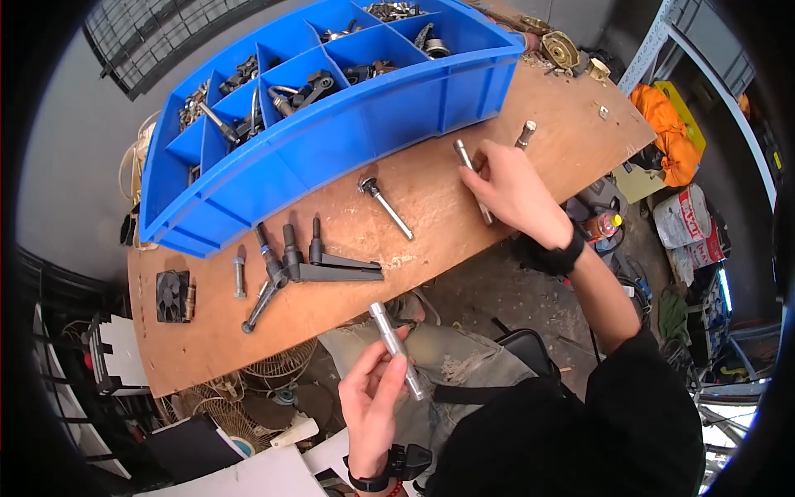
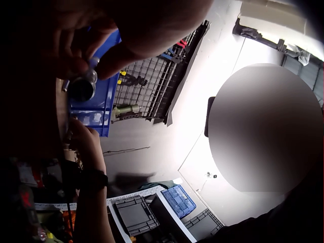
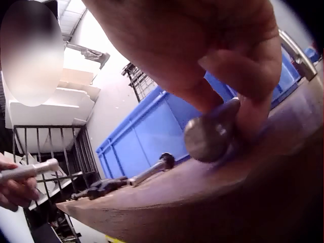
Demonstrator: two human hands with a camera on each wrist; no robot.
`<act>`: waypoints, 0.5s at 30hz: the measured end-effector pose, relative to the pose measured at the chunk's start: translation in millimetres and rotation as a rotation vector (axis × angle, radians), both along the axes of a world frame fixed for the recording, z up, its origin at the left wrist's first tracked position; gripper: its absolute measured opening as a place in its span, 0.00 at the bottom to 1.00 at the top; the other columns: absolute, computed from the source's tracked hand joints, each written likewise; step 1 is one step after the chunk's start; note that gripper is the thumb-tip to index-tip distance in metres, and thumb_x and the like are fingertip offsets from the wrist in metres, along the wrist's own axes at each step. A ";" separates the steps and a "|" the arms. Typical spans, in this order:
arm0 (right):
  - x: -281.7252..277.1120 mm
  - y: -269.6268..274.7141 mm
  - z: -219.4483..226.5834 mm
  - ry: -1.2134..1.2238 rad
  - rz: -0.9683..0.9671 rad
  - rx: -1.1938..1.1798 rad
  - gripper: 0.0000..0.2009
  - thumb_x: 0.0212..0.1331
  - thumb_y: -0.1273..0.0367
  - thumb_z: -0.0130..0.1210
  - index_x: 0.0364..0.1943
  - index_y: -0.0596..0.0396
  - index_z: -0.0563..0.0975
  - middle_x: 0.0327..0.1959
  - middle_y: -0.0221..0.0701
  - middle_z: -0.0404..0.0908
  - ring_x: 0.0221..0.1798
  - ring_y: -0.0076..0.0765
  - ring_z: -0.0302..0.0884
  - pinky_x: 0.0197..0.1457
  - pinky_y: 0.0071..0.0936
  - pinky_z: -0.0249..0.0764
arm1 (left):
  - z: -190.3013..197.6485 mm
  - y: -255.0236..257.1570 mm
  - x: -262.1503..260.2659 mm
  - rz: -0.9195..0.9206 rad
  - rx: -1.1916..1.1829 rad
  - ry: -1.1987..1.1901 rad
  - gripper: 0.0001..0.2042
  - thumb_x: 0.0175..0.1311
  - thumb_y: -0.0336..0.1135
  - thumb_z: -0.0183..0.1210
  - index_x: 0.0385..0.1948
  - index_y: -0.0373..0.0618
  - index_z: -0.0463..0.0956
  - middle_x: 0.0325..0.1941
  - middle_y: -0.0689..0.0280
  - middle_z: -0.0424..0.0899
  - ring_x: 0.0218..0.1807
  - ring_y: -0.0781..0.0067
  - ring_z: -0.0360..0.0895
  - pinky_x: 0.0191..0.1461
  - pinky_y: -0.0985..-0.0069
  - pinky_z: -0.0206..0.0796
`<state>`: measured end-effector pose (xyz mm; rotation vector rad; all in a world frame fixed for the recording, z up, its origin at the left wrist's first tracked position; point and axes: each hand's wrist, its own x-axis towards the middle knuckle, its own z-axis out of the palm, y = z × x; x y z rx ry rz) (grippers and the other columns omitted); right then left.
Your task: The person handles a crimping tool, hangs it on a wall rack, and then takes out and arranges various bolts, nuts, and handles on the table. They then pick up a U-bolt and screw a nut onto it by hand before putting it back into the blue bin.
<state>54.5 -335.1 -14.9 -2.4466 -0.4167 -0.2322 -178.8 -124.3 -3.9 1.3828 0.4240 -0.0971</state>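
Over the person's lap, off the table's front edge, the left hand (image 1: 371, 402) holds a silver metal tube (image 1: 387, 333) between thumb and fingers; its round end faces the camera in the left wrist view. At the right of the table, the right hand (image 1: 520, 192) pinches a second silver rod (image 1: 460, 149), close over the wood. Just past that hand lies another metal rod (image 1: 527, 132), partly hidden behind it. A rod with a dark round head (image 1: 389, 211) lies mid-table, left of the right hand.
A blue divided bin (image 1: 331, 145) full of metal parts stands along the back. Black clamping levers (image 1: 339, 272), a bolt (image 1: 239, 277) and a small black fan (image 1: 172, 296) lie on the left of the wooden table (image 1: 199, 352). Brass-coloured parts (image 1: 561, 51) sit at the far right corner.
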 end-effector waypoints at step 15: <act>10.6 -59.0 -17.2 -0.079 -0.282 0.453 0.19 0.60 0.61 0.66 0.42 0.64 0.77 0.27 0.32 0.79 0.23 0.25 0.77 0.30 0.26 0.74 | -4.4 0.0 -2.0 -0.024 0.002 0.005 0.18 0.71 0.34 0.57 0.58 0.32 0.76 0.54 0.61 0.83 0.41 0.82 0.76 0.42 0.82 0.69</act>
